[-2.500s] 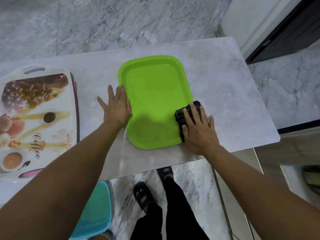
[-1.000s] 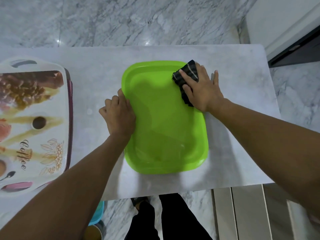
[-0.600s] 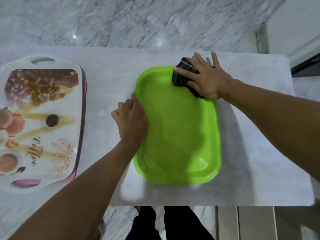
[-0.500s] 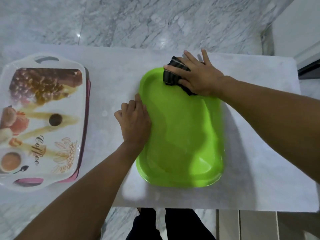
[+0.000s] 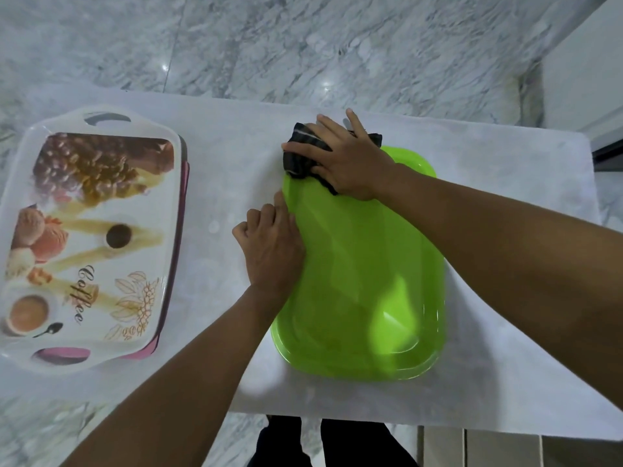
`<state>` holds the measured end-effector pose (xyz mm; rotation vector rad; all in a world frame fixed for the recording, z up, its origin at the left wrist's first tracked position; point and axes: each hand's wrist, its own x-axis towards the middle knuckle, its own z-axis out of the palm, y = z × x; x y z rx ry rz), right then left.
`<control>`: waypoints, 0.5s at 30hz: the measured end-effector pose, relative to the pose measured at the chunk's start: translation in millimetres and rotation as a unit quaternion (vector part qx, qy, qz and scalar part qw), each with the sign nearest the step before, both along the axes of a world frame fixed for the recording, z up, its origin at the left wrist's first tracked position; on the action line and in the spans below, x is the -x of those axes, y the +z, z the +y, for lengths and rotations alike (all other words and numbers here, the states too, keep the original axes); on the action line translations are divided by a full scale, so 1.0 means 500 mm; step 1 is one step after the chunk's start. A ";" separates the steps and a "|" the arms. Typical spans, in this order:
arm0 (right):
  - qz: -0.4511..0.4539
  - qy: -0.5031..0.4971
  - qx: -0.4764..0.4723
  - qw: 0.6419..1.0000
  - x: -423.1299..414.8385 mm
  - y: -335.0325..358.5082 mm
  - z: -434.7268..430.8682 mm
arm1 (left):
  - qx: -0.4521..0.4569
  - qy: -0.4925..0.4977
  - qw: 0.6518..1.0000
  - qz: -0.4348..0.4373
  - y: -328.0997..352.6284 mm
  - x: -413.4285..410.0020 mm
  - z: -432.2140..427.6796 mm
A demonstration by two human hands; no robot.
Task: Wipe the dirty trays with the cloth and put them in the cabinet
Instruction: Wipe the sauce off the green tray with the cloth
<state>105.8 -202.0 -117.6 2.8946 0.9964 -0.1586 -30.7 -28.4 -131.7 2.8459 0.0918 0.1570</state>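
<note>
A bright green tray (image 5: 364,264) lies on the white marble-look table (image 5: 505,183). My right hand (image 5: 350,163) presses a dark striped cloth (image 5: 300,160) with spread, straight fingers onto the tray's far left corner, and the cloth hangs partly over the rim onto the table. My left hand (image 5: 269,244) sits at the tray's left rim with its fingers curled, holding the edge. My right forearm crosses over the tray's right half and hides part of it.
A white tray printed with coffee pictures (image 5: 91,230) lies at the left of the table on top of a pink tray (image 5: 183,183). White cabinet fronts (image 5: 586,62) stand at the far right. Marble floor lies beyond the table, and my legs show below its near edge.
My right hand has swept the cloth from the tray's near right edge up to the far edge, then left to the far left corner. My left hand's fingers have curled at the rim.
</note>
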 end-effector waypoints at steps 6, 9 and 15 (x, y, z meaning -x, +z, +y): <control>-0.010 0.013 -0.040 0.999 0.043 -0.015 0.041 | 0.012 -0.003 1.000 -0.009 -0.001 0.001 0.000; -0.002 -0.011 -0.073 0.997 0.063 -0.023 0.050 | 0.015 0.006 1.000 0.010 0.005 0.001 0.001; 0.044 -0.038 -0.134 0.989 0.110 -0.031 0.067 | 0.106 -0.010 0.987 0.119 0.033 -0.022 0.027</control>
